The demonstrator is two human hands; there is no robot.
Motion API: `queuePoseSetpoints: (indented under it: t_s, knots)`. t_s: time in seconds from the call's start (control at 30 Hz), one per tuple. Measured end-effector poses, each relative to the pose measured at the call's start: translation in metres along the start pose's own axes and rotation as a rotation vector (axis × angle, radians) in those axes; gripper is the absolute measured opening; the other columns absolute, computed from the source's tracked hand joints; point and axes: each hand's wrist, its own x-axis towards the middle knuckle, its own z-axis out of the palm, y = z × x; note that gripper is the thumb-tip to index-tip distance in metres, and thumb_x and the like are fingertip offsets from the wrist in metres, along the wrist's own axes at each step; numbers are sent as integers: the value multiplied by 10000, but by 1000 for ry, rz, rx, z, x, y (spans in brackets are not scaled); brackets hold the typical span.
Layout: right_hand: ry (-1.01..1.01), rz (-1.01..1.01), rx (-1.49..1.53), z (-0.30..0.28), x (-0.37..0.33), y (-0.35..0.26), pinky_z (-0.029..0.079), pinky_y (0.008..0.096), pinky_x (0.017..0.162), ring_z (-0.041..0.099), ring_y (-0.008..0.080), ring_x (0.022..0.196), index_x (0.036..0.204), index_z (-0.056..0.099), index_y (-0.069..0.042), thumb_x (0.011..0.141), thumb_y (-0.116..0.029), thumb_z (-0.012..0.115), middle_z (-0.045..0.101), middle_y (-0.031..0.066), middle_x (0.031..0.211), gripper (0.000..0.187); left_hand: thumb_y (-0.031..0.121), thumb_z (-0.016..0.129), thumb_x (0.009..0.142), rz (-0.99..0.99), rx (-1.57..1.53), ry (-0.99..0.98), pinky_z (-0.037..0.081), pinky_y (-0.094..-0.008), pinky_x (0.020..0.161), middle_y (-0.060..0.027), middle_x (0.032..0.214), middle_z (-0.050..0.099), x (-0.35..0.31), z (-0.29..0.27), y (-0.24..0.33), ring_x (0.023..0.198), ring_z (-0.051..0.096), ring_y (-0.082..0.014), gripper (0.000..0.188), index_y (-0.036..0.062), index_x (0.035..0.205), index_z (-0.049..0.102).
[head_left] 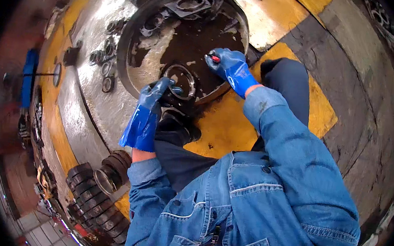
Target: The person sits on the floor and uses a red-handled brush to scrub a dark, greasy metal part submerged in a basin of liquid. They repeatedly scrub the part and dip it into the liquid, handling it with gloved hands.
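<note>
A shiny metal ring (194,84) stands tilted over the near side of a wide round pan (124,56). My left hand (154,93), in a wet blue rubber glove, grips it by its left edge, with fingers reaching into the opening. Over the right part of the pan, my right hand (230,68) in a matching glove is closed round a small tool with a red piece (215,58); its working end is hard to make out. Dark oily liquid covers much of the pan's bottom. At its far side lies a flat flange (188,5) with a large round hole, beside other greasy metal parts.
Several small dark rings (108,56) lie on the metal floor plate left of the pan. Stacks of ribbed dark rings (91,191) stand at the lower left. A blue object (29,78) is farther left. My knee (287,86) rises close by the pan's right side.
</note>
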Motion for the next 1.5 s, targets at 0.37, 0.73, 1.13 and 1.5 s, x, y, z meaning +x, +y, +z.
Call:
queuePoseSetpoints:
  t_s: [0.37, 0.73, 1.13, 1.5]
  knots:
    - [151, -36, 79, 5, -3, -5, 580, 508, 714, 715, 396, 787, 911, 767, -173, 920, -370, 738, 752, 146, 883, 200, 301, 722, 988, -22, -258, 118, 613, -483, 870, -193, 980, 769, 49, -63, 58, 904, 757, -329, 327, -8, 1091, 708]
    - [140, -37, 134, -5, -6, 1, 577, 500, 730, 726, 369, 789, 959, 781, -191, 905, -370, 736, 761, 135, 890, 192, 498, 701, 994, 494, 98, 457, 557, -328, 828, -143, 1110, 741, 114, -151, 158, 948, 692, -203, 547, 5, 1231, 679]
    - [208, -83, 137, -3, -5, -8, 560, 481, 623, 710, 343, 685, 914, 764, -184, 859, -319, 785, 737, 117, 779, 147, 453, 816, 810, 893, 1703, 280, 537, -505, 1019, -201, 1382, 659, 220, 57, 88, 1261, 647, -390, 763, 129, 1451, 560]
    - [72, -22, 179, -3, -4, -7, 563, 473, 646, 729, 344, 738, 1011, 747, -136, 823, -283, 799, 747, 134, 839, 245, 319, 814, 780, 1088, 1889, 18, 545, -514, 927, -135, 1205, 716, 309, 74, 94, 1163, 674, -345, 519, 116, 1229, 653]
